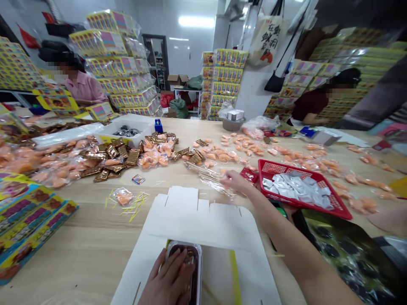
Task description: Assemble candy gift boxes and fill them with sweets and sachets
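Note:
My left hand [173,275] lies with its fingers stretched over a foil tray [199,271], covering most of the contents. Bits of shiny brown wrapping show between the fingers. Under the tray is an unfolded white cardboard box [178,216] with slots and tabs. My right arm reaches forward across the box's right side. At its end my right hand [235,181] is closed at the fingertips on the near end of some thin sticks in clear wrappers [206,171]. A dark red packet [249,174] lies just beside that hand.
A red basket [337,203] holds silver packets; below it is a tray of wrapped dark discs [330,250]. Orange packets [152,156] and brown packets [132,156] spread across the table. Yellow strips [135,207] lie left. Two people [87,87] work across the table.

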Action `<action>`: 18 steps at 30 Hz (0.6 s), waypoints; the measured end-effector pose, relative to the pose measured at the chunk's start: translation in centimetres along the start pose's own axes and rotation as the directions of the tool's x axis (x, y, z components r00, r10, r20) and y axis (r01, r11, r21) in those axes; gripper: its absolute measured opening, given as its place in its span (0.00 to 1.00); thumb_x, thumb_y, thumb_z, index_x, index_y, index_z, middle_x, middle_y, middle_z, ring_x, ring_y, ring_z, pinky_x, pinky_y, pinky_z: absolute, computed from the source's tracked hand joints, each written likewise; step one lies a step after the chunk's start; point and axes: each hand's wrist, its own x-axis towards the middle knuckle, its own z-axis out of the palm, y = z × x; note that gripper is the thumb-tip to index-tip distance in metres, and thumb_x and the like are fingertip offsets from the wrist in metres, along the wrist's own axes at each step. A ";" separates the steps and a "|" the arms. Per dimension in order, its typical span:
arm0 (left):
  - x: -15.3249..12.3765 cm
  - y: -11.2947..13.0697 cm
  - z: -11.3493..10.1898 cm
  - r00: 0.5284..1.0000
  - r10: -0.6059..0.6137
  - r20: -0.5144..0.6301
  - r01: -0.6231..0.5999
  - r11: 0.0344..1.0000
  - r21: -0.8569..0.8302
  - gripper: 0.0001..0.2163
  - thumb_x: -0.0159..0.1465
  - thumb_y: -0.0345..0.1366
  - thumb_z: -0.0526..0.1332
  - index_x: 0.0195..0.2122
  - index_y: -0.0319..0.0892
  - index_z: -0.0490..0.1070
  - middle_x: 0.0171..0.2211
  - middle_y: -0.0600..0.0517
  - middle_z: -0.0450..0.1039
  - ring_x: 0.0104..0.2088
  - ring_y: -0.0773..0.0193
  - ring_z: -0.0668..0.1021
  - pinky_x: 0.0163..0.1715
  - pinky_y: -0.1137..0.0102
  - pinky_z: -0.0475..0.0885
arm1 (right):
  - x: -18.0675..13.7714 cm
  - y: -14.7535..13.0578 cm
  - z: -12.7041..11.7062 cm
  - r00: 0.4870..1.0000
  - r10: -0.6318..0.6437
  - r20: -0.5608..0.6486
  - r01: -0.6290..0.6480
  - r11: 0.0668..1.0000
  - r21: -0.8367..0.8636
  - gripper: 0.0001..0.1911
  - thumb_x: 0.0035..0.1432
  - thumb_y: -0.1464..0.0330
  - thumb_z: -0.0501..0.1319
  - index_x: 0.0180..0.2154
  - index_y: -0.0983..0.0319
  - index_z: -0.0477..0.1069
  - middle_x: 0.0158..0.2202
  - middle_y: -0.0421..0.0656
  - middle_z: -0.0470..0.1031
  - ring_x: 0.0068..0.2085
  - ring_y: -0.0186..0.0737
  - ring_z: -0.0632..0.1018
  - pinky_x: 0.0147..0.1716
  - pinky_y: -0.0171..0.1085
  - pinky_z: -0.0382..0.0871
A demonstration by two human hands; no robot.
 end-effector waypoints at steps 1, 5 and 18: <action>0.0 -0.1 0.2 1.000 0.003 -0.010 -0.003 1.000 0.007 0.20 0.61 0.35 0.57 0.56 0.48 0.69 0.56 0.50 0.73 0.57 0.60 0.72 0.68 0.64 0.43 | 0.8 0.1 -0.3 0.998 0.040 -0.054 -0.038 0.999 0.039 0.13 0.57 0.60 0.55 0.32 0.63 0.70 0.31 0.42 0.73 0.30 0.35 0.71 0.27 0.32 0.58; -0.1 -0.3 0.5 0.999 0.007 -0.038 -0.005 0.999 0.045 0.19 0.61 0.33 0.56 0.54 0.49 0.70 0.54 0.51 0.74 0.55 0.61 0.73 0.68 0.62 0.37 | 3.3 -0.1 0.7 0.965 0.204 -0.167 -0.172 0.967 0.187 0.14 0.58 0.59 0.56 0.30 0.63 0.69 0.25 0.41 0.70 0.27 0.35 0.69 0.27 0.33 0.60; 0.8 0.9 -2.5 0.974 -0.215 0.075 0.225 0.958 -0.178 0.21 0.63 0.31 0.57 0.57 0.53 0.68 0.64 0.48 0.63 0.64 0.47 0.63 0.61 0.46 0.60 | -18.0 3.9 -6.7 0.958 0.181 -0.223 0.051 0.656 0.753 0.23 0.53 0.48 0.60 0.40 0.58 0.75 0.38 0.46 0.77 0.38 0.44 0.77 0.36 0.41 0.73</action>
